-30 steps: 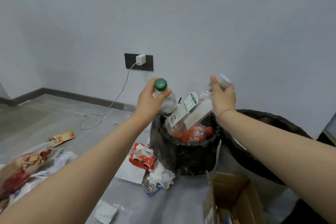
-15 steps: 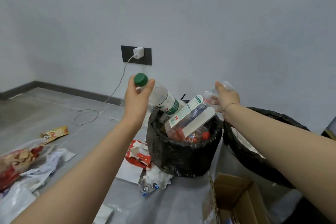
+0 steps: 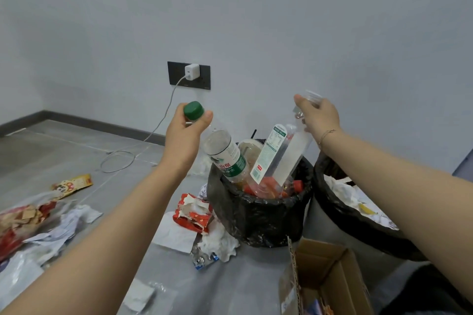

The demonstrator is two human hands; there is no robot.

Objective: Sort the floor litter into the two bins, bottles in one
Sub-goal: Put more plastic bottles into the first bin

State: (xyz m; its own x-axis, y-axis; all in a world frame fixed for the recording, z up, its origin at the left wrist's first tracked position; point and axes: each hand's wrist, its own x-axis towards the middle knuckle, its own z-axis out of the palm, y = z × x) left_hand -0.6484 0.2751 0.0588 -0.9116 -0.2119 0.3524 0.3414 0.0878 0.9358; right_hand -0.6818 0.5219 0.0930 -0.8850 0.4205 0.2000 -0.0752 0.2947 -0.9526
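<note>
Right now I am at the drop-in step: both hands hold a bottle over the bottle bin, and neither is let go yet.

Nearest my left hand, my fingers and thumb pinch the neck of the green-cap bottle just under its cap. Its long axis slants: cap up and toward me on the left, base down and away to the right, the bottom end already past the bin's rim and resting among the bottles inside. My right hand is curled round the top of the clear bottle, whose clear cap shows above my knuckles. That one leans the other way, neck up to the right by my grip, base down to the left, its lower end also inside the rim. The two bases converge below and between my hands.

I judge the bin is close to full, with red-capped bottles packed under both bases. So the next move calls for loosening each grip and letting the bottles slide down, perhaps nudging them flatter so they do not tip back out.

Beyond my right wrist sits the second bin, with paper in it. Below my left arm, wrappers and paper lie on the floor, not yet sorted.
</note>
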